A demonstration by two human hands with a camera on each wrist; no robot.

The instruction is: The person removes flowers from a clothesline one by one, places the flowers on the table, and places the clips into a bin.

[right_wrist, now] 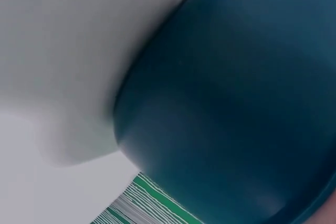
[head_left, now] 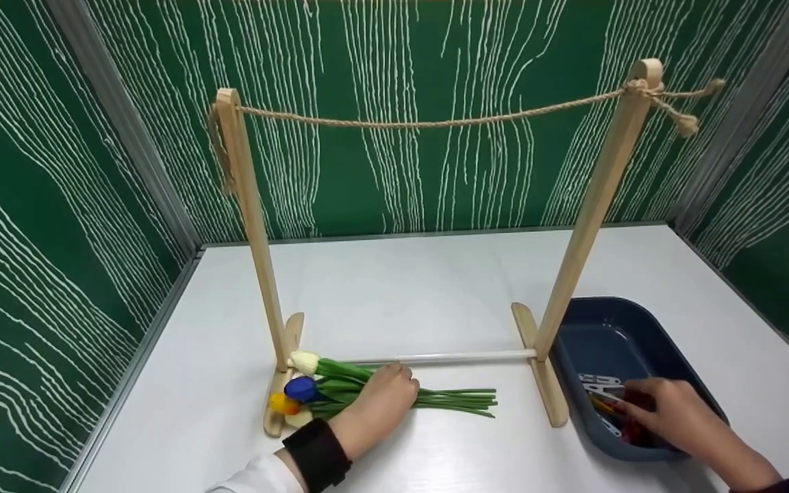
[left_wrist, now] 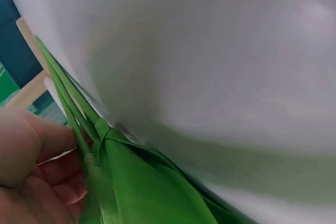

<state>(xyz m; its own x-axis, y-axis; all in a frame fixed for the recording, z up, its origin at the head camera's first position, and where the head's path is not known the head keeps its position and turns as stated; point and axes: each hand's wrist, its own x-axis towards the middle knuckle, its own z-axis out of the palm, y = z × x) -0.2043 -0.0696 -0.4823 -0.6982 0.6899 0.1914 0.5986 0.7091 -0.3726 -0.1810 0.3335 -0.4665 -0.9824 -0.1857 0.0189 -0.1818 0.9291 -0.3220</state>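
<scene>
My left hand [head_left: 387, 397] grips a bunch of artificial tulips [head_left: 343, 390] by their green stems, low over the white table. White, blue and orange-yellow blooms point left; the stem ends stick out to the right. In the left wrist view, curled fingers [left_wrist: 60, 182] wrap the stems beside a broad green leaf [left_wrist: 152, 182]. My right hand [head_left: 682, 411] is down in a dark blue tray [head_left: 600, 342], thumb and fingertips among clothespegs [head_left: 600, 380], white, yellow and red. Whether it pinches one is hidden. The right wrist view shows mostly the tray's outer wall [right_wrist: 210, 103].
A wooden stand rises behind the hands, with a left post [head_left: 254, 233], a right post [head_left: 593, 212] and a white bottom bar [head_left: 470, 356]. A sagging rope [head_left: 429, 124] joins the post tops. Green, white-lined panels [head_left: 463, 185] enclose the table.
</scene>
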